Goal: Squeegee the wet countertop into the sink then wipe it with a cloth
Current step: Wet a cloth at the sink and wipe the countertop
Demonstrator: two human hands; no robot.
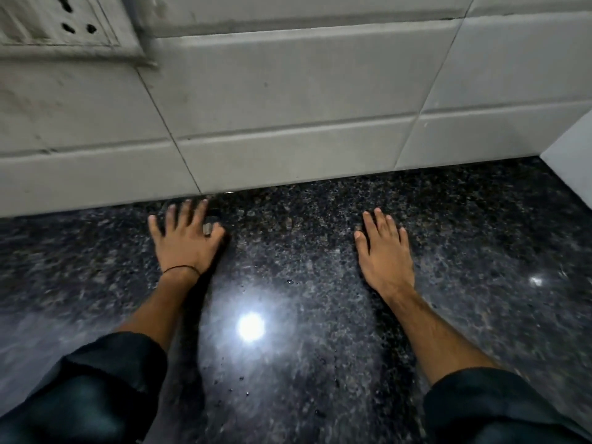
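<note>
Both palms flat, fingers spread, empty: left hand (185, 240) and right hand (382, 248) rest on the granite countertop (288, 315) near the tiled wall (288, 107), probably bracing. Scattered droplets only; squeegee, cloth, sink out of view.

A white tiled wall (288, 100) rose at the back, a blurred wall socket (57, 24) sat upper left, and a white object's edge (573, 168), perhaps an appliance, showed far right.

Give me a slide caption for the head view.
Both hands, left and right, flat on dark granite countertop.
</note>
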